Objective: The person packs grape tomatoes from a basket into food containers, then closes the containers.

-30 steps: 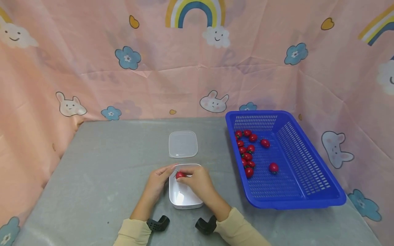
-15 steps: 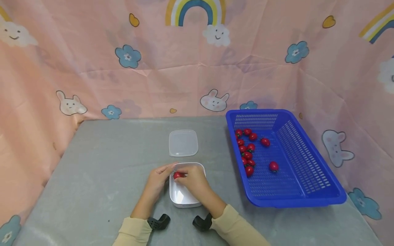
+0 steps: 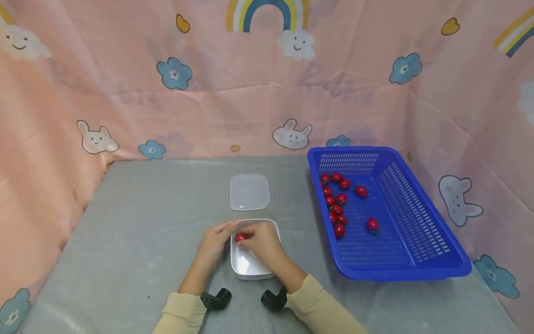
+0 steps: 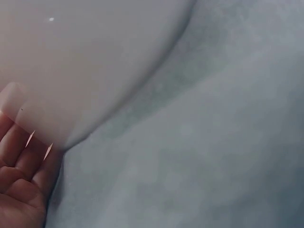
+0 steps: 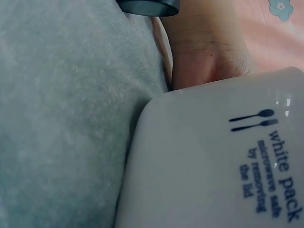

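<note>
A small, glossy red tomato [image 3: 240, 237] is pinched between the thumb and fingers of the right hand [image 3: 263, 242] and is held at the far-left part of a white, rounded-square plastic container [image 3: 250, 268]. Whether the container's floor is touched by it cannot be told. From the right hand's grip the tomato lies to the left, at the very fingertips, so that it is brought just beside the container's left rim and near the left hand [image 3: 214, 243]. Its stem end seems to be turned toward that rim; its long axis is hidden by the fingers. The container's side wall is touched by the left hand's fingers, as is shown in the left wrist view; whether the rim is pinched cannot be told. Beyond the container, a translucent, rounded-square plastic lid [image 3: 250, 192] is laid on the grey cloth-covered table [image 3: 146, 222]. More red tomatoes [image 3: 337, 210] are gathered mostly along the left side of a blue, slotted plastic basket [image 3: 410, 273], to which the right hand is nearer.
</note>
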Motion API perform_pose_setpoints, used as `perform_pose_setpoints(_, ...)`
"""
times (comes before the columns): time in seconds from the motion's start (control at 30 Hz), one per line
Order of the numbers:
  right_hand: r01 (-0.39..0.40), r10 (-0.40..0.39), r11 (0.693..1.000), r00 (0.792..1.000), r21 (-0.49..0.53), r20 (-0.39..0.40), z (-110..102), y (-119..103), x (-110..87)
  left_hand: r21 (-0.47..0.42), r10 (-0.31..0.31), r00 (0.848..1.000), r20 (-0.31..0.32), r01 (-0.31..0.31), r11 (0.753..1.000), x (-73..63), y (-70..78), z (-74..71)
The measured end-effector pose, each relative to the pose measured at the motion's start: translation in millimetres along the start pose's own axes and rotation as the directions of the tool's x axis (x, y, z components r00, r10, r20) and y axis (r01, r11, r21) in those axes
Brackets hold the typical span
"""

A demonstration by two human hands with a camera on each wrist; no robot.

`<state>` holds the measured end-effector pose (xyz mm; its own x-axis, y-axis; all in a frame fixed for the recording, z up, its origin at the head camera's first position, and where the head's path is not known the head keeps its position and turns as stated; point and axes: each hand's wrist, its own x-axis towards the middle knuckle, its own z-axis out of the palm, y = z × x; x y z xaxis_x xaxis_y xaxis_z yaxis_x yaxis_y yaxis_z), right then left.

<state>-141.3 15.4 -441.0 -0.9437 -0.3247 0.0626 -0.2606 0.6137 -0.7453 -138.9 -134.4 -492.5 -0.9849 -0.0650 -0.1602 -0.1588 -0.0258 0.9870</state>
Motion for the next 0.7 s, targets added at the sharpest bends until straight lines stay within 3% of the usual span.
perform_pose_setpoints(0.7, -0.092, 0.094, 0.995, 0.995, -0.041, 0.038, 3.6, -0.4, 3.6, 0.003, -0.012, 1.0, 0.007, 0.012, 1.0, -0.5, 1.2, -0.7)
